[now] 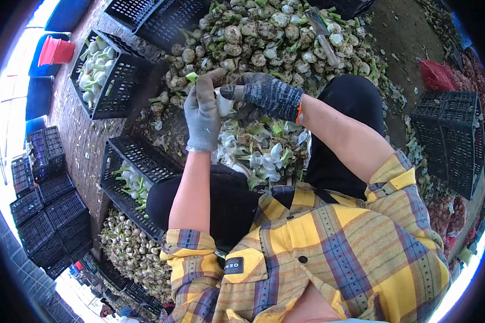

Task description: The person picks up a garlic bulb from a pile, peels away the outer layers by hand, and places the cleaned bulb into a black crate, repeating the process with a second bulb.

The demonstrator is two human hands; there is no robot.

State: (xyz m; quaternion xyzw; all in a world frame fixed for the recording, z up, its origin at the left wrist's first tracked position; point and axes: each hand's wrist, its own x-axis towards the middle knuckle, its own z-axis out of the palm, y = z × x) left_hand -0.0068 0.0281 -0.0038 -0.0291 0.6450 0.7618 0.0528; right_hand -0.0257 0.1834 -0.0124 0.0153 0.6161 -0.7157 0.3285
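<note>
My left hand (203,114), in a grey glove, is closed around a white garlic bulb (224,104). A cut green stem end (192,77) sticks out by its fingers. From the other side my right hand (269,96), in a dark knitted glove with an orange cuff edge, presses its thumb against the same bulb, its fingers curled. The bulb is partly hidden by the gloves. Just beyond both hands rises a heap of soil-stained garlic bulbs (258,40). Below them, between my knees, lie loose peeled skins and leaves (264,153).
A long, narrow tool (326,49) lies on the heap. Black crates with whitish bulbs stand at left, one farther (125,81) and one by my knee (140,153). More crates are stacked far left (51,215) and right (450,134). A red bucket (56,51) is upper left.
</note>
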